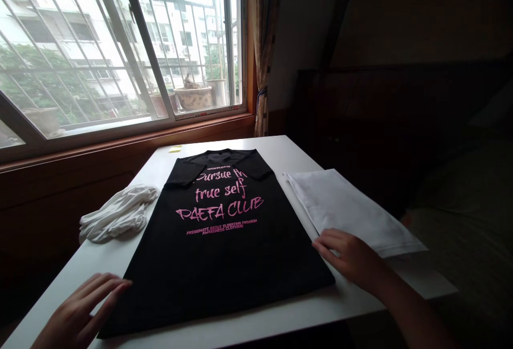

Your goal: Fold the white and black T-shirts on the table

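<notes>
A black T-shirt (224, 263) with pink lettering lies flat, front up, on the white table (280, 317). Its collar points toward the window and its short sleeves lie folded inward over the chest, covering some of the print. At the lower left, my left hand (82, 306) has its thumb and fingertips together on the shirt's left side edge. My right hand (352, 258) pinches the opposite side edge, a little above the lower right corner. The hem runs along the near side of the table.
A folded white garment (348, 204) lies right of the shirt, overhanging the table's right edge. On the left is a crumpled whitish cloth (120, 214). A small yellow paper (175, 149) is near the far edge. Beyond are a barred window (192, 39) and a curtain (262, 55).
</notes>
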### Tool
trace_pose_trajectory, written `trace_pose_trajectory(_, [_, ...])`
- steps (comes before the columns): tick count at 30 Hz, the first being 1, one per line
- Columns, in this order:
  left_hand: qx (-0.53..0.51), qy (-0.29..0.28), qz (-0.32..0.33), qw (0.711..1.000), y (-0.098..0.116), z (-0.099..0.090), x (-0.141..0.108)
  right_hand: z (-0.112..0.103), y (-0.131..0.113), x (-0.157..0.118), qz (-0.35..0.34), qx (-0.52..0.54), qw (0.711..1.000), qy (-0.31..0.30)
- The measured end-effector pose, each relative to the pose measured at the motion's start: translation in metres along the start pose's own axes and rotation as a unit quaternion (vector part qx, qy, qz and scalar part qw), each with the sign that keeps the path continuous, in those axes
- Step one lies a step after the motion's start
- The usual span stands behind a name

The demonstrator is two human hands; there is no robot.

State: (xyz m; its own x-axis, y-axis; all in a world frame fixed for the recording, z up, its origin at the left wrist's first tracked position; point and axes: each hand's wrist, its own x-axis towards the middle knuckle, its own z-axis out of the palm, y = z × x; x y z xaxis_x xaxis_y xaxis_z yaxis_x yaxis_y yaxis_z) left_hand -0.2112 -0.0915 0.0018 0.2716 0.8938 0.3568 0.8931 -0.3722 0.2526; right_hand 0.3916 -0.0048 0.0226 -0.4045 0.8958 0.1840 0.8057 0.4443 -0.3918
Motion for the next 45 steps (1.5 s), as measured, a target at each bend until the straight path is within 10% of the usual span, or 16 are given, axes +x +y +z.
trace_pose_trajectory(8, [0.082, -0.033, 0.07, 0.994, 0.059, 0.101, 0.156, 0.092, -0.051, 0.147, -0.065, -0.003, 0.998, 0.023])
trace_pose_trajectory(14, [0.112, -0.118, -0.108, 0.981, 0.057, 0.162, 0.227, 0.156, -0.1, 0.231, -0.004, -0.008, 0.998, -0.057])
trace_pose_trajectory(28, [0.171, -0.091, -0.247, 0.949, -0.055, 0.136, 0.147, 0.14, 0.0, 0.208, 0.129, -0.077, 0.989, -0.012])
trace_pose_trajectory(35, [0.162, -0.108, -0.245, 0.95, -0.051, 0.123, 0.134, 0.131, 0.051, 0.186, 0.175, -0.126, 0.974, 0.062])
trace_pose_trajectory(45, [0.182, -0.103, -0.237, 0.949, -0.05, 0.124, 0.136, 0.134, 0.045, 0.187, 0.183, -0.141, 0.97, 0.077])
